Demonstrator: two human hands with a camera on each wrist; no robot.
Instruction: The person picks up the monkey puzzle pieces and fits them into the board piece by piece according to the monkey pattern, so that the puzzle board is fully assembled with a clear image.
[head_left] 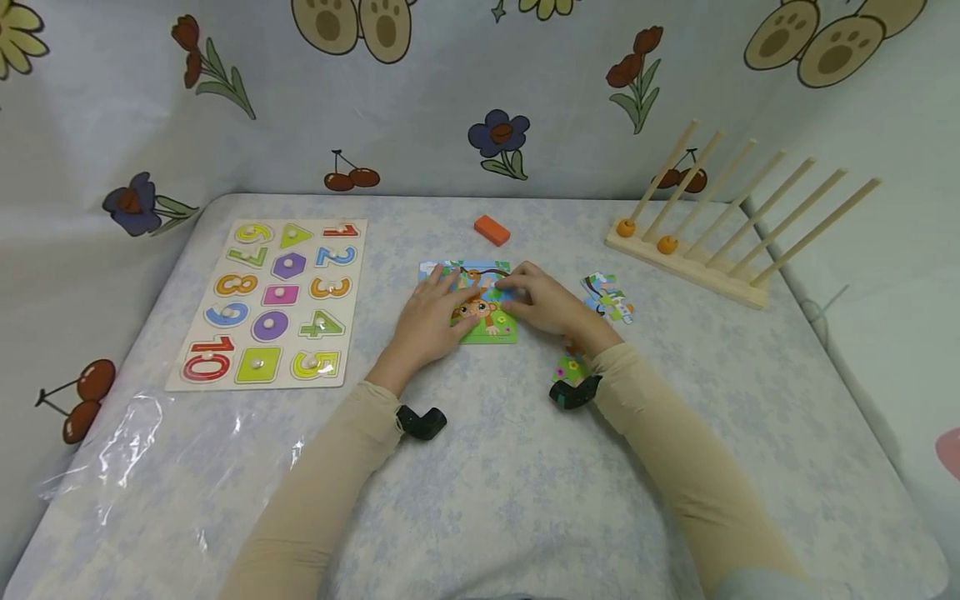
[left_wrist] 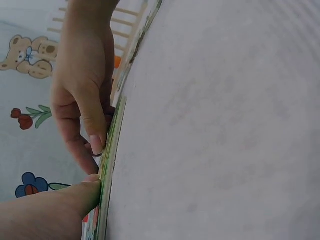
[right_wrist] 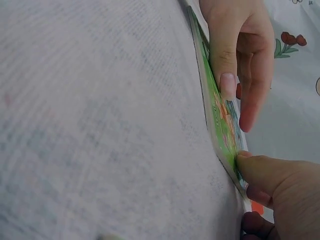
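A jigsaw puzzle with a cartoon monkey on green grass [head_left: 491, 331] lies flat in the middle of the table. My left hand [head_left: 429, 318] rests over its left side, fingers extended and spread on the picture. At the right edge, my right hand [head_left: 551, 302] has bent fingers and pinches a puzzle piece between thumb and fingertips; the fingers mostly hide that piece. In the right wrist view, the right thumb [right_wrist: 262, 167] touches the top of the puzzle. Loose puzzle pieces [head_left: 609, 298] lie to the right, and another piece [head_left: 572, 368] is partly hidden under the right wrist.
A number-and-shape peg board [head_left: 281, 342] lies on the left, with clear plastic wrap [head_left: 127, 442] below it. An orange block [head_left: 492, 230] sits behind the puzzle. A wooden peg rack [head_left: 690, 265] with two orange beads stands at the back right.
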